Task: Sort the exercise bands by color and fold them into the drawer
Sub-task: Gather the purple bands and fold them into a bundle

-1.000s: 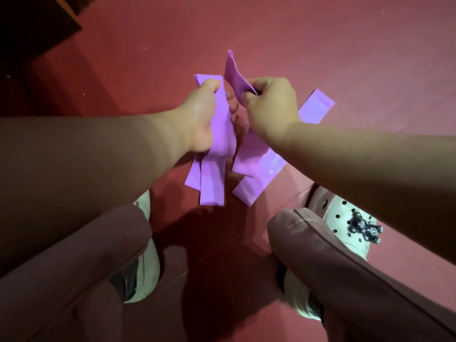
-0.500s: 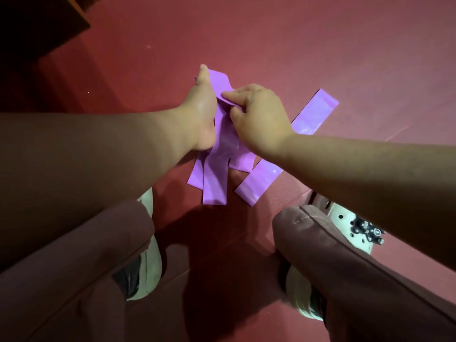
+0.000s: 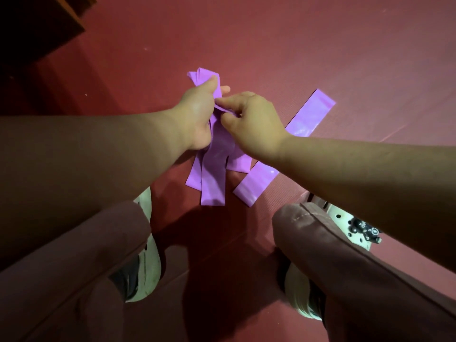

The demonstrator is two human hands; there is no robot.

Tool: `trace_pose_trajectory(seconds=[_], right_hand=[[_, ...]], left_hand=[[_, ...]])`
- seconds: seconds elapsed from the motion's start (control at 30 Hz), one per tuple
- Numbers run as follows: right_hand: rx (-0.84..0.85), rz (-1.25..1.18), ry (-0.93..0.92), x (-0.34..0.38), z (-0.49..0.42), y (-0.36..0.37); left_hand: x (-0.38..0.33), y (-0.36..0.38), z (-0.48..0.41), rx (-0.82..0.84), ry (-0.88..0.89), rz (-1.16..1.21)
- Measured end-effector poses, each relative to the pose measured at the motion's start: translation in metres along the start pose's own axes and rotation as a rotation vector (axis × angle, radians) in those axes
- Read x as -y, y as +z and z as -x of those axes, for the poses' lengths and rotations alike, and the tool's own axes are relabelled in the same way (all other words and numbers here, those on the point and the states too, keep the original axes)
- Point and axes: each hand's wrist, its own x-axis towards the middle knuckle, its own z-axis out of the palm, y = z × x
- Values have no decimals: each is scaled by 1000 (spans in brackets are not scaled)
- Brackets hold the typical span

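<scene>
A person crouches over a red floor mat (image 3: 308, 40), seen from above. In the middle of the frame the left hand (image 3: 197, 114) holds a bundle of purple bands (image 3: 217, 156). Its grip is closed round the bundle's upper part, and the bundle's folded top sticks out above the knuckles. The loose ends fan downward toward lower centre; whether they rest on the mat cannot be told.

Just to the right, the right hand (image 3: 254, 129) meets the left. Its grip is narrow, with thumb and forefinger pinching a fold of the same bundle.

A single purple band (image 3: 309, 119) lies flat on the mat. It runs diagonally from the upper right down toward lower centre and passes beneath the right wrist. Its lower end lies just beside the bundle's ends.

Along the bottom, two knees in dusky pink trousers (image 3: 345, 272) frame the view. A pale clog (image 3: 341, 215) with a dark charm shows at lower right, and another pale shoe (image 3: 151, 262) at lower left. Dark wooden furniture (image 3: 37, 23) fills the upper left corner.
</scene>
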Motion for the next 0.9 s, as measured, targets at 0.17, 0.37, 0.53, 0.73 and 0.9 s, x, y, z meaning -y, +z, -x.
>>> trace_pose_trajectory(seconds=[0.17, 0.37, 0.53, 0.73, 0.9], right_hand=[[-41, -517, 398, 8, 7, 1], [22, -445, 577, -1, 8, 1], [233, -300, 611, -1, 14, -4], [357, -394, 587, 4, 22, -5], [437, -667, 738, 7, 27, 7]], left_hand=[[-2, -6, -7, -101, -3, 97], [-5, -8, -7, -116, 13, 285], [-9, -13, -9, -145, 31, 344], [-8, -12, -5, -134, 18, 326], [-8, -16, -6, -114, -2, 348]])
